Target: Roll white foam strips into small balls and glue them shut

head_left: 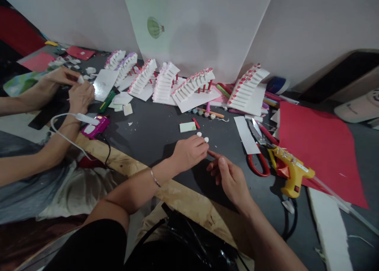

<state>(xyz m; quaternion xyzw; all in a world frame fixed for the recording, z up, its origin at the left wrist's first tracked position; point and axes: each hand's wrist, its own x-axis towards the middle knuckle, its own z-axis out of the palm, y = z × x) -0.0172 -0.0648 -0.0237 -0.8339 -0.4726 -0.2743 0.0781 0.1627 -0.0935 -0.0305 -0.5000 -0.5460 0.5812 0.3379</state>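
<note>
My left hand (pixel 191 152), with a thin bracelet at the wrist, is closed just above the dark table; its fingertips and whatever they hold are hidden. Two small white round pieces (pixel 202 137) show just past its knuckles; whether the hand touches them I cannot tell. My right hand (pixel 231 178) reaches in from the right, its index finger stretched to the left hand's fingertips and its other fingers loosely bent, with nothing visible in them. Beyond the hands lie a small pale rectangular piece (pixel 187 127) and a short red stick (pixel 196 123).
Several white stair models (pixel 189 87) with red or purple tops line the wall. At right are red-handled scissors (pixel 259 162), a yellow glue gun (pixel 294 174) and a red sheet (pixel 319 144). Another person's hands (pixel 78 91) work at left, near a pink power adapter (pixel 96 127).
</note>
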